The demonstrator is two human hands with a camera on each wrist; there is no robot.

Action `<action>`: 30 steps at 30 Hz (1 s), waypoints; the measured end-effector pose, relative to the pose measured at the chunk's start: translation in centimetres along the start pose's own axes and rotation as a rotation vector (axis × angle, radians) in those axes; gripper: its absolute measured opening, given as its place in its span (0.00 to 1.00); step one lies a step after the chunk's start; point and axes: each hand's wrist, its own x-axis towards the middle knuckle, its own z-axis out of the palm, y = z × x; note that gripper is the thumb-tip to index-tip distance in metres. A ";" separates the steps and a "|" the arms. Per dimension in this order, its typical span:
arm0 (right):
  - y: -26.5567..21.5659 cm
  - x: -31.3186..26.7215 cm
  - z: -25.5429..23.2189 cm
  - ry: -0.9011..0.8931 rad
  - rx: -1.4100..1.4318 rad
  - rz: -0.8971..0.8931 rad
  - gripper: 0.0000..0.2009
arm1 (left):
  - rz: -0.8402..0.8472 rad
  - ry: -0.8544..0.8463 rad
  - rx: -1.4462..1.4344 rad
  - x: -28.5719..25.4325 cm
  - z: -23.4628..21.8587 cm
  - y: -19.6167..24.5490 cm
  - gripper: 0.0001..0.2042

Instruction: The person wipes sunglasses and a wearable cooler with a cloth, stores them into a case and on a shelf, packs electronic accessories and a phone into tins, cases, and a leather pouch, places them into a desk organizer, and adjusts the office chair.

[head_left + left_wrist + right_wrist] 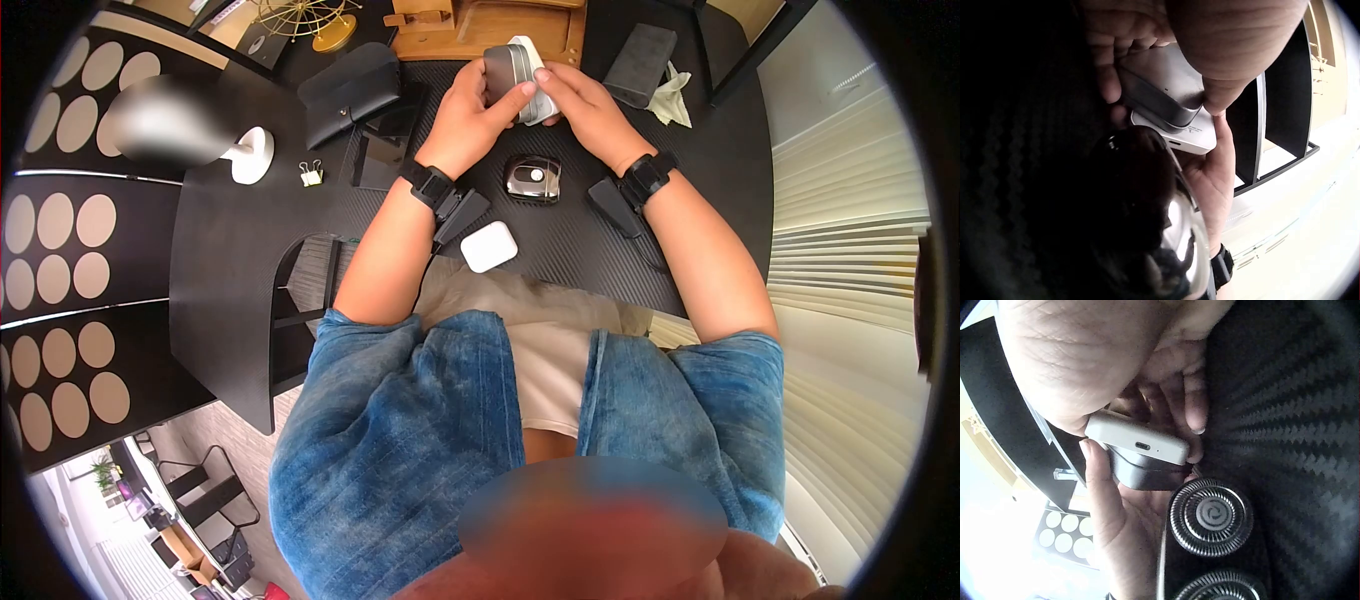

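Note:
Above the far part of the desk my left hand (466, 120) grips a grey rounded case (500, 75), thumb on its near side. My right hand (597, 115) holds a flat white device (541, 98) against that case, side by side. In the right wrist view the white device (1138, 439) shows a small charging port on its edge, and the grey case (1147, 474) sits right behind it. An electric shaver (532, 178) lies on the desk between the forearms; its round shaving heads (1211, 515) show close up in the right wrist view.
Nearer my body lies a white earbud case (489, 247). To the left are a binder clip (311, 174), a black pouch (350, 95) and a white round-based object (253, 156). A wooden tray (490, 45) stands at the back; a dark box (640, 65) and cloth (672, 98) sit right.

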 end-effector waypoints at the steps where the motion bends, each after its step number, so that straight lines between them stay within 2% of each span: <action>1: 0.0 0.0 0.0 0.000 0.002 0.001 0.25 | 0.000 0.001 0.002 0.0 0.0 0.0 0.20; 4: 0.2 0.1 0.0 0.003 0.002 0.002 0.25 | 0.012 0.041 -0.080 0.1 0.2 0.2 0.22; 7: 0.2 0.1 0.1 0.006 0.006 0.002 0.24 | -0.005 -0.004 0.003 0.0 0.0 0.2 0.19; 30: 0.0 0.0 0.1 0.007 0.001 0.001 0.24 | -0.023 -0.013 -0.006 0.0 0.0 0.4 0.20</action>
